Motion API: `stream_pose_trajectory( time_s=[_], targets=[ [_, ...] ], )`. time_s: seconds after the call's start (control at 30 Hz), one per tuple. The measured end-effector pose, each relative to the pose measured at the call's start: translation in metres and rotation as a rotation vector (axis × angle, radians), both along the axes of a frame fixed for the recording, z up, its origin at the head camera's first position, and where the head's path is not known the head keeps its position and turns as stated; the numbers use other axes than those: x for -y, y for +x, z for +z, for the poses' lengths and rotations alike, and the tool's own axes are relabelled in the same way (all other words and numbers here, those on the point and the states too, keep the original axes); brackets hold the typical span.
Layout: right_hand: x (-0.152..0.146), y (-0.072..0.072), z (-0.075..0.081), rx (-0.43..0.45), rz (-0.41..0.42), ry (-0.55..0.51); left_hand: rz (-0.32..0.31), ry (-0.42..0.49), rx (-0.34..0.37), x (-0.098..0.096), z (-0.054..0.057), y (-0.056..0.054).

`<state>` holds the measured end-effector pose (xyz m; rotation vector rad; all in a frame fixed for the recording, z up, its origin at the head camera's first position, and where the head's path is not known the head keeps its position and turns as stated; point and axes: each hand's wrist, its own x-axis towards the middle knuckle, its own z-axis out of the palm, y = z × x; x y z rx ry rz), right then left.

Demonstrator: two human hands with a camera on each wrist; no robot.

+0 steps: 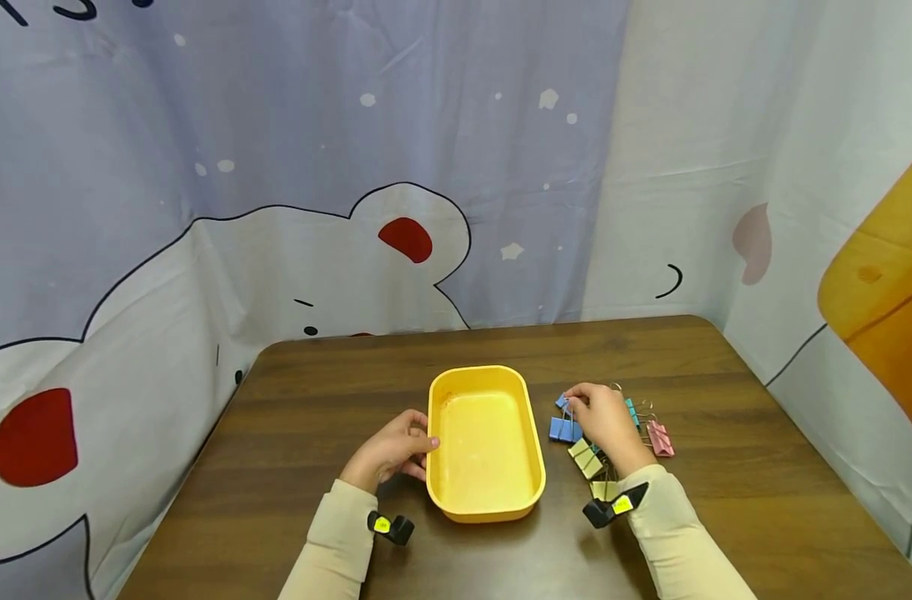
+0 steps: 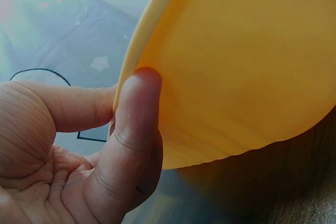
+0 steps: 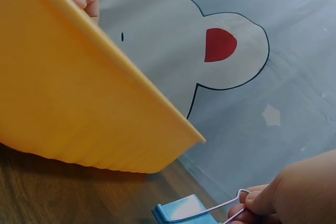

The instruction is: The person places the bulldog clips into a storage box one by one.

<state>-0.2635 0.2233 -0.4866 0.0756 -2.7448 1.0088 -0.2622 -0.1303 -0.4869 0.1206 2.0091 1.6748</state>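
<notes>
My left hand (image 1: 390, 450) pinches the left rim of a yellow plastic tray (image 1: 529, 433), thumb over the edge. In the left wrist view the thumb (image 2: 137, 108) lies against the tray's inside wall. To the right of the tray, my right hand (image 1: 606, 421) reaches over a small group of binder clips. In the right wrist view its fingertips pinch the wire handle of a blue binder clip (image 3: 184, 209). Another blue binder clip shows beside the fingers in the head view. The tray has nothing inside it.
Yellow binder clips (image 1: 586, 459) lie just below the right hand, partly behind the wrist. A pink binder clip (image 1: 659, 438) and a teal binder clip (image 1: 632, 412) are to its right. All rest on a brown wooden table (image 1: 313, 392) with a printed curtain (image 1: 313, 275) behind.
</notes>
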Motion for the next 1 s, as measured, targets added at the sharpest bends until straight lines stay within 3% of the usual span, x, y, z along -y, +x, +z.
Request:
stream_pose_trajectory(
  time_s=[0.6,1.0],
  targets=[
    [-0.006,0.006,0.017,-0.041,-0.022,-0.151,0.003,0.001,0.0,0.002,-0.002,0.002],
    [-0.01,0.011,0.031,-0.095,-0.054,-0.137,0.002,0.007,0.003,0.001,-0.001,0.0]
  ],
)
